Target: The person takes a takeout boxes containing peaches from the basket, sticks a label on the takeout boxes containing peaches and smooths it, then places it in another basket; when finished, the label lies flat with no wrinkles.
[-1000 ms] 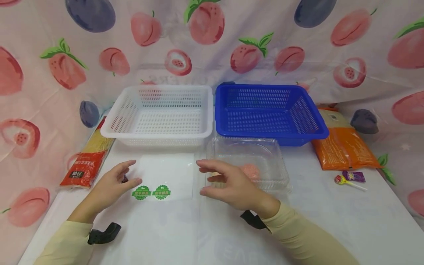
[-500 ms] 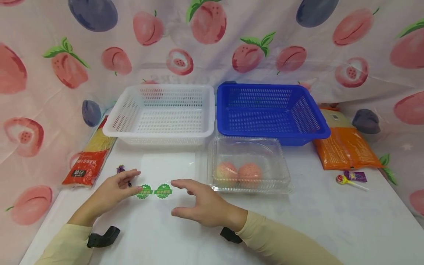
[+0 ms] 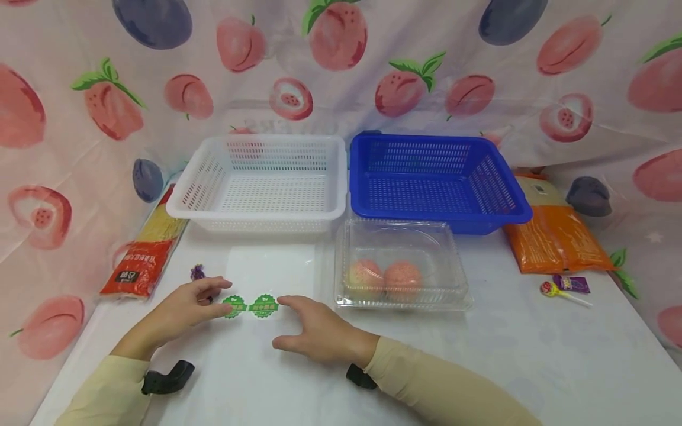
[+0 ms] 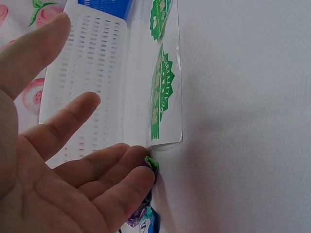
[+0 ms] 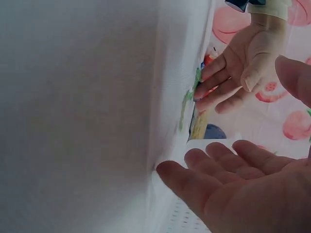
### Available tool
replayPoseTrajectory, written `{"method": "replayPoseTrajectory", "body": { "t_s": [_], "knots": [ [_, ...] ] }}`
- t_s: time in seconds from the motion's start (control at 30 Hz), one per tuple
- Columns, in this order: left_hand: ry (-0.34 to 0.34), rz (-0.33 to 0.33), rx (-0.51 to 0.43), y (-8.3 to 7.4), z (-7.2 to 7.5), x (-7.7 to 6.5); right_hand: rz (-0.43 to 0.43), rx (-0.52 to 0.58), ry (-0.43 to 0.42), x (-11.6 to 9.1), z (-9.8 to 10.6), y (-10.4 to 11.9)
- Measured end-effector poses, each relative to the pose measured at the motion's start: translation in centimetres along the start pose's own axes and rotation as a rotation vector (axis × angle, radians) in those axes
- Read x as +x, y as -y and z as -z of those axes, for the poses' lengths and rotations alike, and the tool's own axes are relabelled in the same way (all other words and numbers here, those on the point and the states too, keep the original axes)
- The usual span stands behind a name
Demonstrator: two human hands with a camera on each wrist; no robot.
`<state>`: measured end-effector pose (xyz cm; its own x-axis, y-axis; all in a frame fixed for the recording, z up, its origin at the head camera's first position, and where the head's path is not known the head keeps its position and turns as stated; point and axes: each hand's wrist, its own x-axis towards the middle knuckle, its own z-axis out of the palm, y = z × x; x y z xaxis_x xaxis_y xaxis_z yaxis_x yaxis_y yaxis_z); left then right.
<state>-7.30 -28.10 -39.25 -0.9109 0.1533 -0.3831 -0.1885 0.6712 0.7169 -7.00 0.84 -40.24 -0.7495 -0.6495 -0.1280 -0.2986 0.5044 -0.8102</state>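
Observation:
My left hand [image 3: 183, 310] hovers at the left edge of a flat, shiny plastic sheet [image 3: 272, 265] bearing two green scalloped badges [image 3: 263, 306]. Its fingers and thumb are apart and hold nothing. Purple-wrapped candies [image 3: 198, 272] lie just past that hand, partly hidden by it; in the left wrist view a candy [image 4: 141, 216] shows behind the fingers. My right hand [image 3: 327, 332] is at the sheet's lower right, with relaxed fingers and nothing in its grasp. To the right sits a clear plastic clamshell box [image 3: 410, 242] with two pinkish round fruits [image 3: 402, 280] inside.
Behind stand a white basket [image 3: 256, 219] and a blue basket [image 3: 439, 214]. A red-and-yellow packet [image 3: 133, 269] lies at left. On the right are an orange bag [image 3: 565, 236], a lollipop [image 3: 556, 291] and a purple-wrapped sweet [image 3: 575, 283].
My right hand has moved left and down, from in front of the clear box to the sheet's lower right corner. My left hand has shifted slightly toward the badges.

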Motion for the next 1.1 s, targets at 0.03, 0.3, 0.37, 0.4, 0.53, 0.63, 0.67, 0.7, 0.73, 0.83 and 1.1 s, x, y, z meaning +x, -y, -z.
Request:
{"method": "replayPoseTrajectory", "body": {
  "t_s": [0.03, 0.3, 0.37, 0.4, 0.53, 0.63, 0.67, 0.7, 0.73, 0.83, 1.1],
  "knots": [
    [0.001, 0.001, 0.003, 0.0, 0.0, 0.0, -0.014, -0.014, 0.002, 0.1, -0.1, -0.1],
    [-0.028, 0.002, -0.012, -0.5, 0.0, 0.2, -0.064, -0.011, 0.021, 0.6, -0.3, -0.4],
    [-0.045, -0.004, -0.018, -0.6, 0.1, 0.2, -0.064, -0.009, 0.021, 0.6, -0.3, -0.5],
    [-0.051, -0.008, -0.024, -0.7, 0.1, 0.2, -0.064, -0.010, 0.021, 0.7, -0.3, -0.5],
    [-0.059, -0.011, -0.072, -0.8, 0.0, 0.3, -0.069, -0.016, 0.021, 0.7, -0.3, -0.5],
    [-0.068, -0.023, -0.120, -0.8, -0.2, 0.5, -0.068, -0.019, 0.018, 0.7, -0.2, -0.5],
    [-0.076, -0.029, -0.131, -0.8, -0.3, 0.5, -0.068, -0.018, 0.018, 0.7, -0.1, -0.4],
    [-0.082, -0.035, -0.142, -0.8, -0.4, 0.6, -0.068, -0.015, 0.019, 0.7, -0.1, -0.4],
    [-0.088, -0.044, -0.153, -0.8, -0.4, 0.6, -0.067, -0.014, 0.019, 0.7, -0.1, -0.4],
    [-0.073, -0.074, -0.191, -1.0, -0.6, 0.7, -0.067, -0.013, 0.020, 0.7, -0.1, -0.4],
    [0.070, -0.108, -0.223, -1.4, -1.3, 0.6, -0.047, -0.029, 0.008, 0.8, 0.1, -0.4]
  ]
}}
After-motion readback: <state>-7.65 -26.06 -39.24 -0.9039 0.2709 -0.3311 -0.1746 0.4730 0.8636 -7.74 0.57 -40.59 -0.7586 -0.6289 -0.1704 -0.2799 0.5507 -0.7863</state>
